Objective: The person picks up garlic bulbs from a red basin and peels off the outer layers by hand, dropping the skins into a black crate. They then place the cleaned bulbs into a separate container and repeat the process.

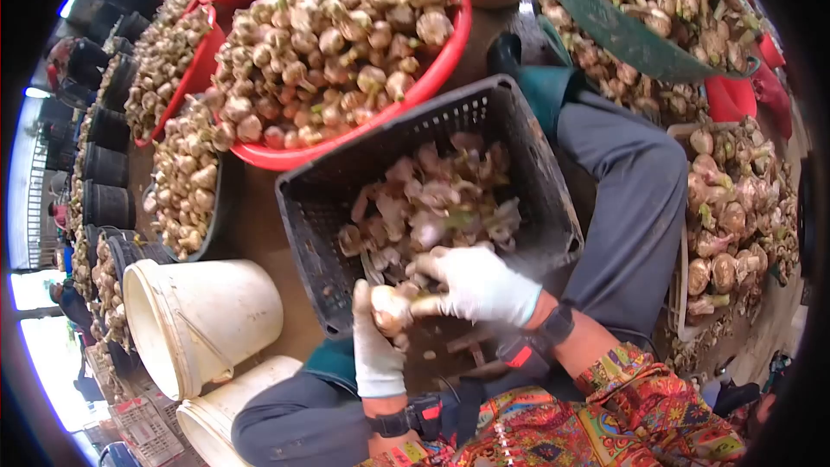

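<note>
**Two gloved hands on one garlic bulb**

The left hand (378,350) wraps its fingers around a garlic bulb (391,307) just over the near edge of the black crate (536,164) — the crate holds pale peeled pieces. The right hand (480,284) closes on the bulb's stem (425,303), fingers pressed together. A red basin (445,56) full of garlic stands behind the crate — a white bucket (203,320) lies to the left.

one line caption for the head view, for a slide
Gloved left hand and right hand grip a garlic bulb over a black crate.
</note>
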Available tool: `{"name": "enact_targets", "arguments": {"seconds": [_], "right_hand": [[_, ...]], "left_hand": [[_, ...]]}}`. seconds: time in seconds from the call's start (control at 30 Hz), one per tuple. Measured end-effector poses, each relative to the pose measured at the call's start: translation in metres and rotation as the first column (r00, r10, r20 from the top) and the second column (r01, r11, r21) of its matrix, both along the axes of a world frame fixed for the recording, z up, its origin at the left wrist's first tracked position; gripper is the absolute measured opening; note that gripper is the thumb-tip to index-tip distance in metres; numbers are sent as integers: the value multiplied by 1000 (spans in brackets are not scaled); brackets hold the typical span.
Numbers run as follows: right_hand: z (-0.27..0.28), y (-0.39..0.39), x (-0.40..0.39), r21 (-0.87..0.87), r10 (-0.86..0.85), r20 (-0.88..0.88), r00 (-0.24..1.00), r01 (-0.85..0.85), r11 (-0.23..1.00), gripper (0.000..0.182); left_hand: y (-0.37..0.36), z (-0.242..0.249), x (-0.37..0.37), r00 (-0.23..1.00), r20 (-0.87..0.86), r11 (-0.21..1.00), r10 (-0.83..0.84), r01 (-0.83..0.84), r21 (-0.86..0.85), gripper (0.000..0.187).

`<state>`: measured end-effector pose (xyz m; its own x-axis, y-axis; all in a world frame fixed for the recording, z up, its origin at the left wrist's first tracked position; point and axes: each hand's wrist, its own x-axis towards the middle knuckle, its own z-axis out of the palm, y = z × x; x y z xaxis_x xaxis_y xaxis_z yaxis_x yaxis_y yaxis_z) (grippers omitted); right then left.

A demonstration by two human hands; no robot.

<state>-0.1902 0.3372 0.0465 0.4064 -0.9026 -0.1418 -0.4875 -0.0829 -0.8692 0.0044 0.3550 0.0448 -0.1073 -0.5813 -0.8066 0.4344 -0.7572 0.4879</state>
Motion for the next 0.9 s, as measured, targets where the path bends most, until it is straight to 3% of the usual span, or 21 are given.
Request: {"name": "enact_targets", "arguments": {"seconds": [0.03,0.07,0.1,0.17,0.23,0.3,0.33,0.43,0.47,0.5,0.57,0.6,0.63,0.7,0.77,0.83,0.9], "right_hand": [[-11,1,5,-152,-5,67,998,15,988,33],[-17,1,8,-174,11,65,998,1,985,29],[-23,1,11,-204,31,65,997,-17,979,25],[-34,1,11,-215,17,55,998,-4,977,21],[-30,1,9,-65,-65,125,990,74,995,21],[-25,-8,6,292,-188,180,966,130,948,24],[-24,-8,3,386,-254,281,925,133,913,29],[-26,-6,4,417,-302,419,856,114,902,30],[-13,-7,5,478,-330,485,809,71,876,31],[-21,-7,7,552,-378,525,762,32,833,30],[-41,-8,9,585,-395,504,768,32,810,29],[-44,-8,13,558,-433,491,756,109,822,27],[-58,-8,13,508,-429,361,828,211,835,30],[-29,-16,14,486,-532,384,755,324,812,35],[-30,-19,18,208,-471,116,875,442,873,26],[-15,-15,26,-13,-409,43,912,410,912,14],[-1,-12,27,-116,-373,89,924,381,917,14]], "left_hand": [[-2,4,-5,996,84,999,35,-37,23,47],[0,-2,-4,997,76,995,3,4,-97,46],[0,-11,-4,995,62,984,78,-67,-163,45],[-2,5,-3,983,181,969,-42,84,-231,51],[-7,-4,5,973,121,877,-197,230,-422,58],[-9,-14,7,969,4,830,-249,215,-514,56],[0,-18,-3,991,134,890,-29,86,-448,58],[3,8,-11,999,42,828,-14,35,-559,54],[2,15,-16,980,177,779,-87,178,-601,59],[0,23,-20,986,117,813,-120,165,-558,54],[1,16,-19,969,232,853,-90,195,-483,50],[0,17,-20,980,190,880,-57,140,-454,48],[4,-6,-10,992,126,908,-27,77,-412,51],[3,-9,-16,1000,30,900,-2,14,-436,54],[-4,0,-23,995,32,841,-93,96,-532,56],[3,-4,-18,998,-55,870,-13,-15,-493,51],[6,3,-12,994,-92,908,-58,14,-419,50]]}}
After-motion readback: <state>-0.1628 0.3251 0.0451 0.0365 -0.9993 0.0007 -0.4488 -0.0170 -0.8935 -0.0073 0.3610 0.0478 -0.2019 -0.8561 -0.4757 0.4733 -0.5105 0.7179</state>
